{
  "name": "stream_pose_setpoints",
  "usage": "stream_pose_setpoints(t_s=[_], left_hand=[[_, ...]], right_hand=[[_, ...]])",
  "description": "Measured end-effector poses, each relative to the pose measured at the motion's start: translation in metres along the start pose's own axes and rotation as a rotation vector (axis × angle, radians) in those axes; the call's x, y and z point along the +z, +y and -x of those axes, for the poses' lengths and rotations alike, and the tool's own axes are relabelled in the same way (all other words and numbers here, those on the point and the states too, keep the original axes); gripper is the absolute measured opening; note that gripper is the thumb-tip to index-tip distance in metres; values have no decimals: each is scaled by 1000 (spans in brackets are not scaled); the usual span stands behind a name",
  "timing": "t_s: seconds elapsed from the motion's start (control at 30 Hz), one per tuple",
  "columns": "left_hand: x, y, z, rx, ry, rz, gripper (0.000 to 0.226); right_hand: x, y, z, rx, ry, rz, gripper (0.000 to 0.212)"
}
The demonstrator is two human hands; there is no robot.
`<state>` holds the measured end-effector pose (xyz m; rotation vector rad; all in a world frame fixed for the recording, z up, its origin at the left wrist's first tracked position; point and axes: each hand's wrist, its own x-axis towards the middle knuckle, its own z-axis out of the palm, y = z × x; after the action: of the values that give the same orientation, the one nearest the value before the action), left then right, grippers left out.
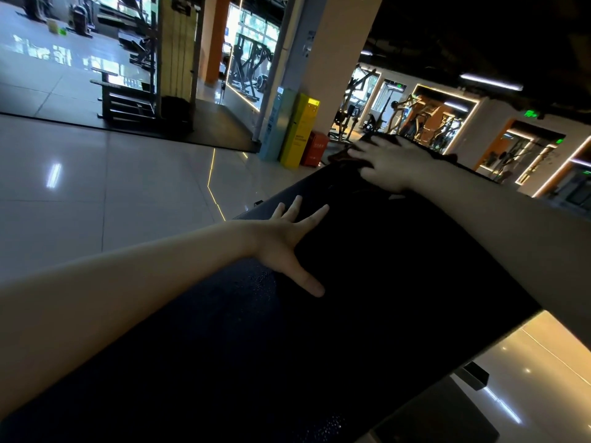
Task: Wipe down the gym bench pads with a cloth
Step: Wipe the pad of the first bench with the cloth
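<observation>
Left hand (287,238), fingers splayed, rests flat on the black bench pad (367,298). Right hand (388,163) presses a dark cloth (343,155) flat against the pad's far end.

Most of the dark cloth (343,155) sits hidden under the right hand (388,164), only its crumpled edge poking out. The black bench pad (367,298) runs off the bottom edge, its surface too dark to read. Both forearms are cut by the frame. Lettering on the yellow cabinet (299,132) is too small to read.
</observation>
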<state>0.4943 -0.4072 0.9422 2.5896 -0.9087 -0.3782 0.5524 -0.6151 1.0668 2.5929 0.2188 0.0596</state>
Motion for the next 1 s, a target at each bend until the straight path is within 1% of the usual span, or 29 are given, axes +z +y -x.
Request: stream_pose_setpoints(t_s=[0.1, 0.2, 0.43, 0.63, 0.87, 1.0], left_hand=[[2, 0, -2, 17, 9, 2, 132], [2, 2, -2, 23, 7, -5, 131], [8, 12, 16, -11, 12, 13, 127], [10, 17, 27, -61, -96, -75, 137], [16, 10, 33, -36, -92, -43, 138], [19, 8, 34, -41, -77, -32, 138]], right_hand=[[3, 7, 0, 97, 27, -19, 54], [9, -13, 1, 138, 47, -51, 54], [15, -69, 3, 49, 46, -71, 54], [20, -106, 6, -43, 32, -79, 54], [14, -88, 5, -98, 31, -71, 54], [12, -68, -1, -50, 50, -48, 54]])
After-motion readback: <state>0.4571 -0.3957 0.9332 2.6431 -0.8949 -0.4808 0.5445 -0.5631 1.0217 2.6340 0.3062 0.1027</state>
